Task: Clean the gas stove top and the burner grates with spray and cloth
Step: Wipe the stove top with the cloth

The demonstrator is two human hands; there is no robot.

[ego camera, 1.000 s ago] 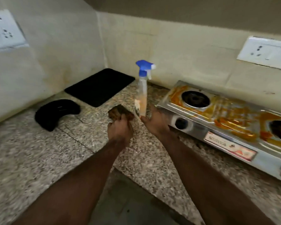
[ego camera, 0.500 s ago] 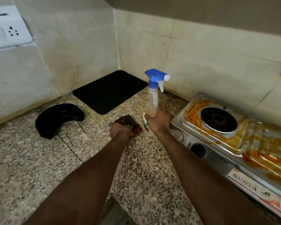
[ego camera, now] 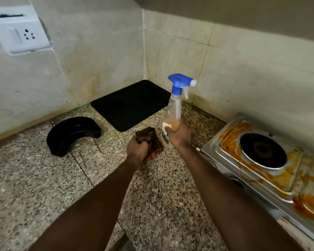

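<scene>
Both hands are full: the left hand (ego camera: 137, 149) clutches a brown cloth (ego camera: 149, 140), the right hand (ego camera: 179, 135) grips an upright spray bottle (ego camera: 173, 113) beside the stained gas stove (ego camera: 272, 171).

I see bare speckled counter (ego camera: 34, 187) open left of and below my left hand (ego camera: 137, 151). Ahead sit a curved black tray (ego camera: 71, 134) and black mat (ego camera: 130, 104); the stove (ego camera: 225, 153) blocks the right.
</scene>
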